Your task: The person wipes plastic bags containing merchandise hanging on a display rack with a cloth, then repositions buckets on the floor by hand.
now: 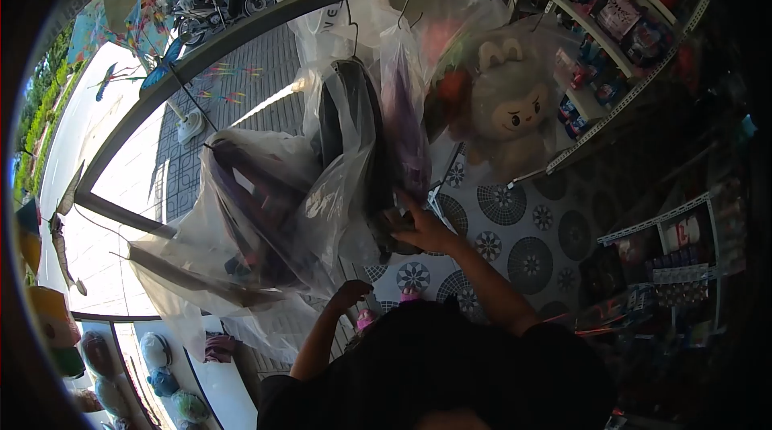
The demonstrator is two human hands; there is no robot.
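Note:
Several covered garments hang from a curved metal rail in clear plastic bags. At the lower end of a dark garment [354, 120], my right hand [422, 231] has its index finger stretched upward and its other fingers bent against the dark cloth. The thumb is hard to make out. A purple garment [406, 129] in plastic hangs just above that hand. My left hand [351, 293] is low in front of me, near the plastic covers [334, 209]. Its fingers are loosely bent, with nothing visible in them.
The curved rail [277, 10] arches across the front. A bagged plush toy [511, 108] hangs to the right, beside shelves [599, 36] of packaged goods. Patterned tiles [527, 261] cover the floor. Hats [165, 382] lie lower left; a motorbike [229, 0] stands outside.

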